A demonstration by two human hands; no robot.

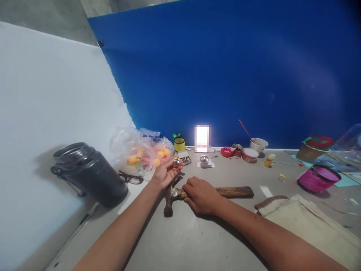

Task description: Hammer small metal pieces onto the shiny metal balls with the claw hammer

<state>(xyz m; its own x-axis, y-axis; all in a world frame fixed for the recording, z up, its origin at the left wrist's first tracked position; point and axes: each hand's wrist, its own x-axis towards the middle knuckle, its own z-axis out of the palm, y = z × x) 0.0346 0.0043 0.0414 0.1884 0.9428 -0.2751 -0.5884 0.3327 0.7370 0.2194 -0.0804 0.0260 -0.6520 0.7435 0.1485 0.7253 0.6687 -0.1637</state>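
Observation:
A small shiny silver ball [176,162] sits in the fingers of my left hand [166,174], which is closed on it with the palm partly turned up. My right hand [200,195] is wrapped over the wooden handle of a claw hammer [237,192], near its metal head. The hammer lies sideways on the grey table [191,244], head to the left, just below my left hand. Beyond my hands, a second shiny silver ball [204,160] rests on a white piece of paper. A small box with dark contents [185,159] stands just behind my left fingers.
On the left are a dark wide-mouthed flask [93,177], black glasses [131,178] and a plastic bag of orange balls [146,154]. A blurred bright screen [202,138] stands at the back. To the right are a white bowl [258,145], a pink container [318,178] and a cream cloth [310,222].

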